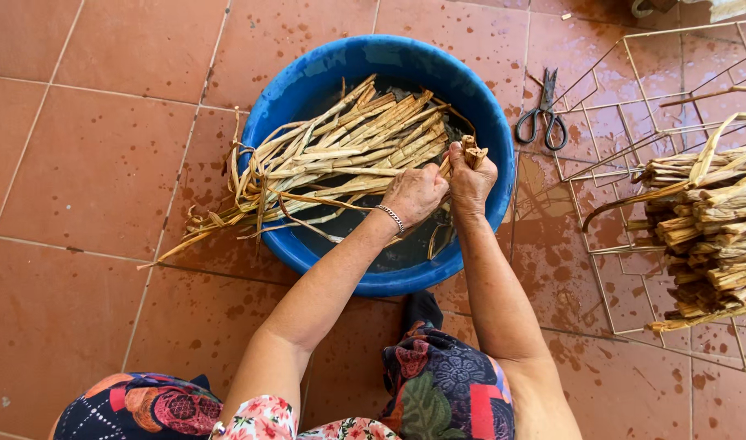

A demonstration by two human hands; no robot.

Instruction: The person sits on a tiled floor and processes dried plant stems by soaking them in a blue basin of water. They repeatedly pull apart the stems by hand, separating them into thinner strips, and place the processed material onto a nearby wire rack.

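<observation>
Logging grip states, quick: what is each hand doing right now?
Left hand: closed on the reed strips over the blue basin.
Right hand: closed on the same strips' ends.

Bare floor (96, 163) lies open across the left of the frame. At centre the blue basin (373, 61), heaped with reed strips (340, 155) spilling over its left rim, blocks passage. Scissors (544, 114) and a wire frame (633, 163), seemingly carrying bundled strips (707, 236), crowd the right.

No packaging or signage
No packages, labels, signs or screens show anywhere in this view from the head camera.
</observation>
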